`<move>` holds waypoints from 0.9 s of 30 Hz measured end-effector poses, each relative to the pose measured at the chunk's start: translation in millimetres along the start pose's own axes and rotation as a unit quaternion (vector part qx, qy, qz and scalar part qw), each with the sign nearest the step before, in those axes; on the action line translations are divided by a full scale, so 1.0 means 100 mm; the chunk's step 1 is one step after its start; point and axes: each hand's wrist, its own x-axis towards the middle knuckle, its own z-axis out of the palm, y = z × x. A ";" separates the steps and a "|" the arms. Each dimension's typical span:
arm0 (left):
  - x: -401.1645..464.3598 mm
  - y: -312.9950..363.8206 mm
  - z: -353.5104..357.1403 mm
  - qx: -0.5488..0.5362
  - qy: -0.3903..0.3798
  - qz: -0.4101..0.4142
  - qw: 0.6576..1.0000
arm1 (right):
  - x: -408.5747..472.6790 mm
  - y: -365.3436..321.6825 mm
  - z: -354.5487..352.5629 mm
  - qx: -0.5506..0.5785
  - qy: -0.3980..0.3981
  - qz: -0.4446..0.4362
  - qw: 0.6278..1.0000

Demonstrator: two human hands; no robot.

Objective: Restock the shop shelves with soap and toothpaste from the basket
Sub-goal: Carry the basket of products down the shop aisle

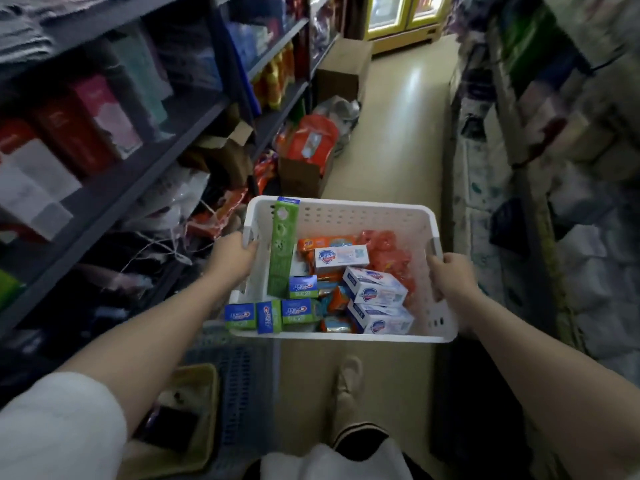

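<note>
I carry a white perforated plastic basket (346, 211) in front of me above the aisle floor. My left hand (232, 256) grips its left rim and my right hand (450, 275) grips its right rim. Inside lie white and blue soap boxes (375, 287), several blue and green toothpaste boxes (277, 315) along the near left edge, and orange packets (384, 252). A long green toothpaste box (282, 244) stands on end against the left wall. The dark shelving (131, 174) on my left holds red, pink and white boxes.
Cardboard boxes (341, 69) and orange packs (310, 142) crowd the floor beside the left shelves. A blue crate (239, 379) and a tan basket (194, 410) sit near my feet. Packaged goods (588, 237) line the right. The narrow beige floor runs ahead to lit yellow fridges (401, 19).
</note>
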 end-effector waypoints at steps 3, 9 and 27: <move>0.81 0.32 0.27 0.027 -0.009 0.010 1.000 | 0.79 -0.24 0.03 -0.018 0.013 -0.002 1.000; 2.32 1.04 0.69 0.030 -0.020 -0.017 0.999 | 2.37 -0.88 0.07 -0.048 -0.011 0.005 0.999; 6.28 2.59 1.20 0.050 -0.043 -0.024 0.997 | 6.25 -2.65 0.54 -0.034 -0.009 0.053 0.998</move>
